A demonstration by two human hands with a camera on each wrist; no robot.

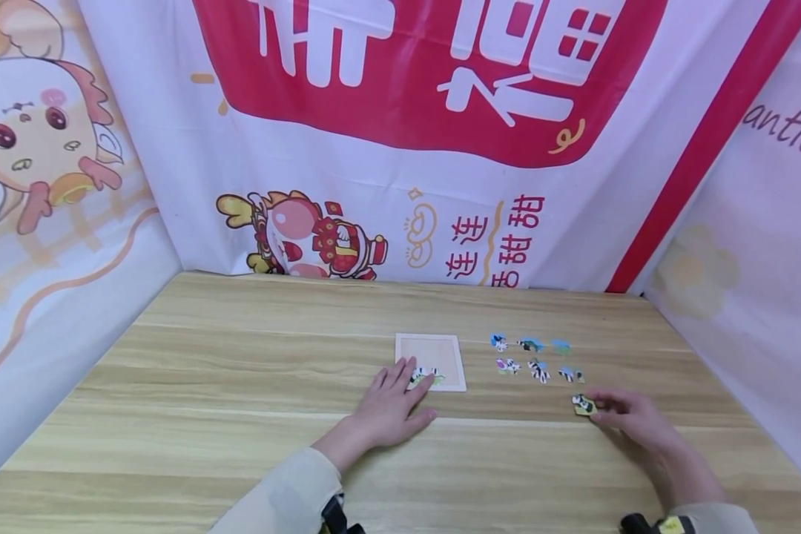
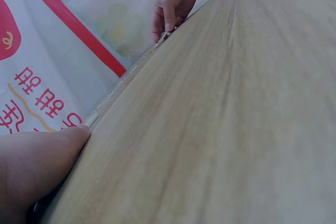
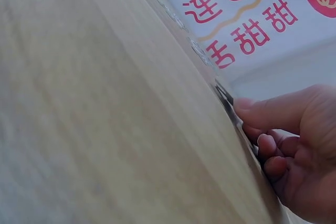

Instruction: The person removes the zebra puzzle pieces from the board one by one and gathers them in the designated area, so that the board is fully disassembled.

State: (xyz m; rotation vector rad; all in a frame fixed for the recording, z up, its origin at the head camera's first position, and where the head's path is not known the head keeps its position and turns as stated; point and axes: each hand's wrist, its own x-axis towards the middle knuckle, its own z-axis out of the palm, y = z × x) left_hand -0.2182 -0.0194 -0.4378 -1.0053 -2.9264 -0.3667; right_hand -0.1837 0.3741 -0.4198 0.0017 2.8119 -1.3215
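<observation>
My left hand [image 1: 394, 404] lies flat with spread fingers, its fingertips over the lower left part of a square wooden puzzle board [image 1: 430, 347]. Black, white and green puzzle pieces [image 1: 434, 375] sit along the board's near edge, partly covered by those fingers. To the right, my right hand [image 1: 634, 419] pinches a puzzle piece [image 1: 582, 405] with a black-and-white and yellow-green picture by its right edge, thumb on the near side. In the right wrist view, the thumb [image 3: 278, 111] is at the piece's edge, low over the table, with the other fingers curled beneath.
Between the board and my right hand, several loose puzzle pieces [image 1: 538, 370] lie in two rough rows, with blue, green and striped pictures. The wooden table [image 1: 240, 386] ends at a printed cloth [image 1: 347, 163] behind, with more cloth at both sides.
</observation>
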